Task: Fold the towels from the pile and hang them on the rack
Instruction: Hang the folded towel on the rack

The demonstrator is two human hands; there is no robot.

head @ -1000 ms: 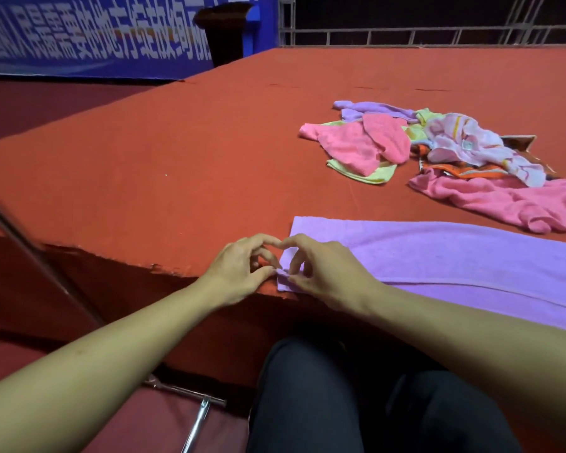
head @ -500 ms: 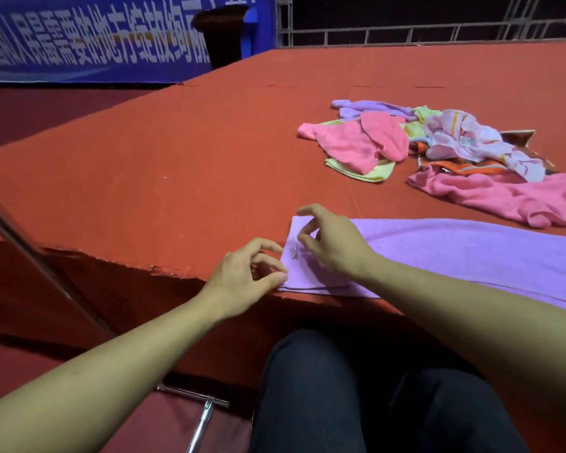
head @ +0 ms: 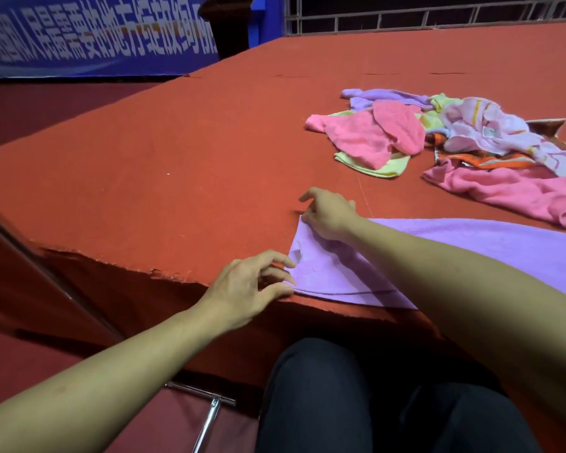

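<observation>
Your right hand [head: 329, 214] pinches the far left corner of the purple towel [head: 455, 253], which lies flat along the near edge of the red table [head: 177, 165]. Your left hand [head: 249, 282] pinches its near left corner, and the towel pile [head: 438, 142] sits well beyond.

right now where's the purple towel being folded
In the head view the purple towel lies along the near edge of the red table, lower right, in front of the towel pile.
</observation>
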